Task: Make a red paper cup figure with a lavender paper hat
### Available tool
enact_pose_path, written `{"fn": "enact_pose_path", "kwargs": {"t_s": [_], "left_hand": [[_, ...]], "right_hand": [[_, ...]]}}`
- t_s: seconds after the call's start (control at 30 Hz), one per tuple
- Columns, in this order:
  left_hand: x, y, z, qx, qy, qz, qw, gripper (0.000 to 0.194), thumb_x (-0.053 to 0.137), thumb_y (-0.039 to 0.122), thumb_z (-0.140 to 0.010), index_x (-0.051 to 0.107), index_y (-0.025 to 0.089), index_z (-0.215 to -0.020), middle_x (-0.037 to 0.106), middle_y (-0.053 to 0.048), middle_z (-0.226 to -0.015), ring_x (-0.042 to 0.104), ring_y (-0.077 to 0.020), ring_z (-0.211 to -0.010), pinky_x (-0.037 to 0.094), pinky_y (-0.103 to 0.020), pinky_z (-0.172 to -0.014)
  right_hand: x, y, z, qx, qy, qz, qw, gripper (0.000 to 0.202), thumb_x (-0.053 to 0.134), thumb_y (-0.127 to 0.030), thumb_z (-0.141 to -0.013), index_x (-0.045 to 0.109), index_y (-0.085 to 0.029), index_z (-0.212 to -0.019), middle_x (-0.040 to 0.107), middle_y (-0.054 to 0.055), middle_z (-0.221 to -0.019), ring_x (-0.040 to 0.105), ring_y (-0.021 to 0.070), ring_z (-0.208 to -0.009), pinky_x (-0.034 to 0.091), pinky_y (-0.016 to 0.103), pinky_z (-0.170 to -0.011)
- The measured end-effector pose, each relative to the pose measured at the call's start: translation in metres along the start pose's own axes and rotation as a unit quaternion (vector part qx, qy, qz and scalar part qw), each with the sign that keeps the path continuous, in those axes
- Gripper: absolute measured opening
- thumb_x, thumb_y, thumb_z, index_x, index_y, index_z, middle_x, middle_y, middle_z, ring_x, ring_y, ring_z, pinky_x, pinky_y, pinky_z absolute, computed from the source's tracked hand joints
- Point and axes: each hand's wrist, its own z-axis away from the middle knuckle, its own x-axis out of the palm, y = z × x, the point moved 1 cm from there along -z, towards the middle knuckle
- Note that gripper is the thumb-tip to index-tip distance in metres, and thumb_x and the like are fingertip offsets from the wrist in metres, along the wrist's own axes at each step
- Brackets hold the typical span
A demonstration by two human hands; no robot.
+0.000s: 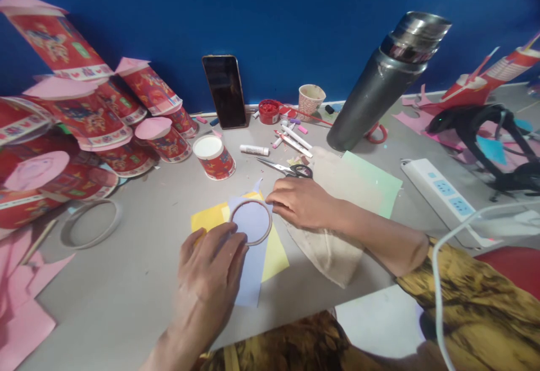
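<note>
A thin tape ring (pixel 270 226) lies flat on a lilac paper sheet (pixel 250 275). My left hand (pixel 211 275) grips the ring's left edge, fingers bent and pressed over it. Against the ring's upper right side, my right hand (pixel 301 202) is closed, its fingers pinched together; whatever they hold is hidden. Yellow paper (pixel 206 216) and a pale yellow piece (pixel 275 258) stick out around the lilac sheet. Scissors (pixel 287 168) with black handles lie just beyond my right hand. Under my right forearm is a beige cloth (pixel 329 253).
Red paper cups (pixel 101 112) with pink tops are stacked at left, near another ring (pixel 90 224) and pink paper (pixel 25 326). A red cup (pixel 214 160), phone (pixel 224 92), markers (pixel 297 140) and dark flask (pixel 379 84) stand behind. A power strip (pixel 447 196) lies right.
</note>
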Motion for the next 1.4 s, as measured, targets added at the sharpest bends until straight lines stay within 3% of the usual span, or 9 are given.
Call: {"fn": "enact_pose_path", "kwargs": {"t_s": [0.57,0.8,0.93,1.03,1.17,1.4], "left_hand": [[0.003,-0.002,0.000,-0.004,0.008,-0.011,1.000,0.015,0.065,0.015,-0.096,0.068,0.019,-0.110,0.074,-0.011,-0.112,0.072,-0.0263,-0.096,0.047,-0.049,-0.098],[-0.016,-0.002,0.003,-0.006,0.026,-0.008,1.000,0.013,0.065,0.014,-0.096,0.067,0.021,-0.107,0.073,-0.012,-0.107,0.070,-0.0308,-0.106,0.047,-0.055,-0.100],[-0.022,0.003,0.008,0.051,0.011,0.024,0.998,0.021,0.066,0.006,-0.092,0.067,0.021,-0.107,0.076,-0.007,-0.098,0.072,-0.0274,-0.104,0.045,-0.053,-0.105],[-0.016,0.011,0.011,0.073,0.007,0.049,0.996,0.027,0.066,0.003,-0.090,0.067,0.020,-0.111,0.078,-0.006,-0.101,0.072,-0.0256,-0.106,0.044,-0.051,-0.108],[-0.006,0.019,0.011,0.046,0.000,0.060,0.997,0.024,0.060,0.005,-0.094,0.068,0.019,-0.112,0.078,-0.008,-0.107,0.070,-0.0249,-0.112,0.043,-0.049,-0.111],[0.004,0.012,0.016,0.041,-0.002,0.020,0.999,0.022,0.055,0.008,-0.097,0.070,0.019,-0.109,0.074,-0.013,-0.116,0.067,-0.0276,-0.113,0.051,-0.049,-0.104]], "right_hand": [[0.002,0.002,0.000,0.000,0.013,-0.003,1.000,0.017,0.060,-0.026,-0.101,0.071,-0.018,-0.109,0.070,0.009,-0.104,0.062,0.0220,-0.094,0.040,0.032,-0.077],[0.005,0.003,0.001,-0.003,0.026,-0.007,1.000,0.015,0.061,-0.025,-0.099,0.072,-0.019,-0.108,0.070,0.008,-0.102,0.062,0.0215,-0.093,0.040,0.031,-0.076],[0.006,0.003,0.001,0.001,0.023,0.002,1.000,0.016,0.062,-0.025,-0.099,0.073,-0.018,-0.108,0.070,0.008,-0.101,0.063,0.0214,-0.093,0.040,0.031,-0.076],[0.006,0.003,0.002,0.002,0.024,0.000,1.000,0.016,0.061,-0.026,-0.100,0.073,-0.019,-0.109,0.071,0.008,-0.101,0.063,0.0212,-0.093,0.041,0.031,-0.078],[0.007,0.002,0.005,-0.016,0.032,-0.006,0.999,0.019,0.057,-0.025,-0.102,0.073,-0.019,-0.109,0.071,0.009,-0.101,0.064,0.0217,-0.096,0.043,0.031,-0.080],[0.009,0.003,0.006,-0.022,0.048,-0.001,0.999,0.017,0.058,-0.025,-0.101,0.072,-0.020,-0.111,0.071,0.008,-0.099,0.065,0.0223,-0.093,0.047,0.032,-0.080]]}}
